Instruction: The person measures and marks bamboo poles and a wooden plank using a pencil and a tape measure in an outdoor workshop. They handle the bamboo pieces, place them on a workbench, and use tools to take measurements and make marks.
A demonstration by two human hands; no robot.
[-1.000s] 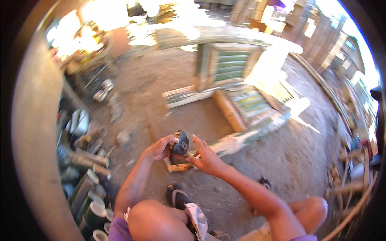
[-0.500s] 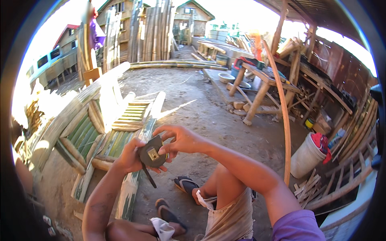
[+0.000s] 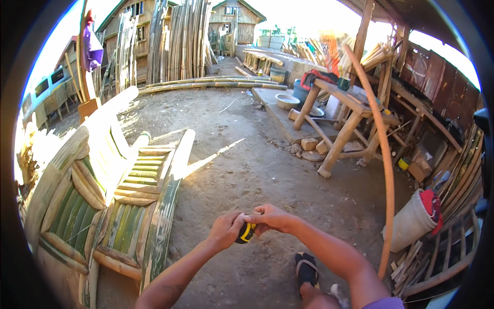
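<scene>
Both of my hands meet in front of me, above the dirt floor. A black and yellow tape measure sits between them, its case gripped by my left hand, whose fingers curl round it. My right hand is closed in a pinch against the upper right side of the tape measure. The fingertips hide part of the case, and no drawn-out blade can be made out. To the left stands a bamboo bench with a slatted seat, apart from my hands.
A rough wooden workbench stands at the right, near a curved wooden strip. Farther right is a whitish bucket with red cloth. Bamboo poles lie across the back; others stand upright. My sandalled foot is below.
My hands and the tape measure have moved right and lower in view, away from the bench. The case has turned, showing its yellow side. The view has shifted, and one foot shows instead of two.
</scene>
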